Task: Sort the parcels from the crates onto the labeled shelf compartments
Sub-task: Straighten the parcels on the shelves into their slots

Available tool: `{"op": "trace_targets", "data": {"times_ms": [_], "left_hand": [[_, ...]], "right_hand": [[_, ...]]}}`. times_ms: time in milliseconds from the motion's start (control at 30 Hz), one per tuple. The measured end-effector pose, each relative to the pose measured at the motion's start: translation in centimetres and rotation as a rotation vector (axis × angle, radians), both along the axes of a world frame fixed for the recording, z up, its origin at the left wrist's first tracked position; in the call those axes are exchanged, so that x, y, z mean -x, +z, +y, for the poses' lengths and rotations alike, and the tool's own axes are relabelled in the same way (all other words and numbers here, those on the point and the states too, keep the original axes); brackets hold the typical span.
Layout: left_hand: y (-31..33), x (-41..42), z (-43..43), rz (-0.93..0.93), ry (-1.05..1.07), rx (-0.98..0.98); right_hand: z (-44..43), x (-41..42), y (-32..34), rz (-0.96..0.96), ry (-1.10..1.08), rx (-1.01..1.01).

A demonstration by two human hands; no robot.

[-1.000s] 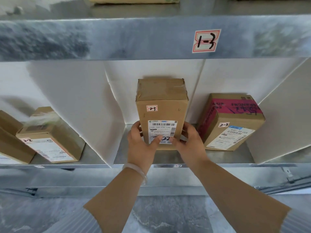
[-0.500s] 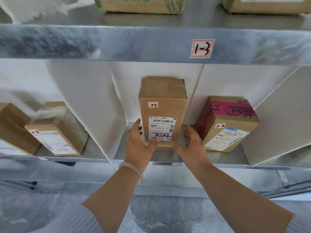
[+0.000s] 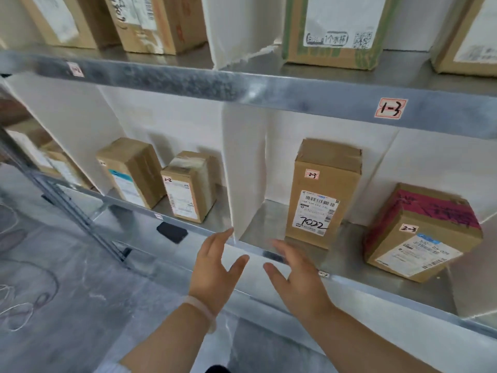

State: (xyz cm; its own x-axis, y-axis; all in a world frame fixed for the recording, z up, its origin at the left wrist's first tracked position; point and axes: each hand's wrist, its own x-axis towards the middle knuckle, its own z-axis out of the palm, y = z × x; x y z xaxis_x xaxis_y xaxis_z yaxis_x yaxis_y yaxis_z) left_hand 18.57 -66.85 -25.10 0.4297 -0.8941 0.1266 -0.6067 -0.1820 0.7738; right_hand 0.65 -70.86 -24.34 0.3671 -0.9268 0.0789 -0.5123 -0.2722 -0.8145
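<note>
One parcel [image 3: 324,195] upright, long axis vertical.

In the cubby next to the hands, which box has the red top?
The tilted parcel at the far right, tagged 2-3. Its top is covered in red tape, while the tall parcel standing beside it is plain brown.

A pale, translucent bangle [image 3: 200,310] rings the wrist of the left hand [image 3: 215,267]. Both forearms [image 3: 166,343] are bare. A sliver of light sleeve [image 3: 114,368] shows at 7 o'clock.
</note>
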Motion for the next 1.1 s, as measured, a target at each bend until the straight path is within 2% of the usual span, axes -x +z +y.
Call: {"op": "trace_targets", "data": {"times_ms": [167, 267, 467, 600, 833, 1100], "left_hand": [[0.6, -6.0, -0.8, 0.045, 0.115, 0.04], [0.4, -9.9, -2.0, 0.116, 0.106, 0.017], [0.2, -18.6, -5.5, 0.197, 0.001, -0.023], [-0.5, -22.7, -8.5, 0.225, -0.159, -0.049], [-0.6, -24.6, -11.9, 0.349, -0.394, -0.071], [-1.6, -24.6, -13.1, 0.418, -0.462, -0.052]], "right_hand": [[-0.5, -6.1, 1.4, -0.012, 0.165, 0.044], [-1.2, -10.4, 0.5, 0.022, 0.18, -0.023], [-3.8, -19.0, -1.4, -0.1, -0.105, -0.235], [-6.7, -22.3, -1.9, -0.106, -0.223, -0.224], [-8.4, -24.7, -2.5, -0.119, -0.33, -0.22], [-7.8, -25.8, -1.7, -0.254, -0.479, -0.202]]}}
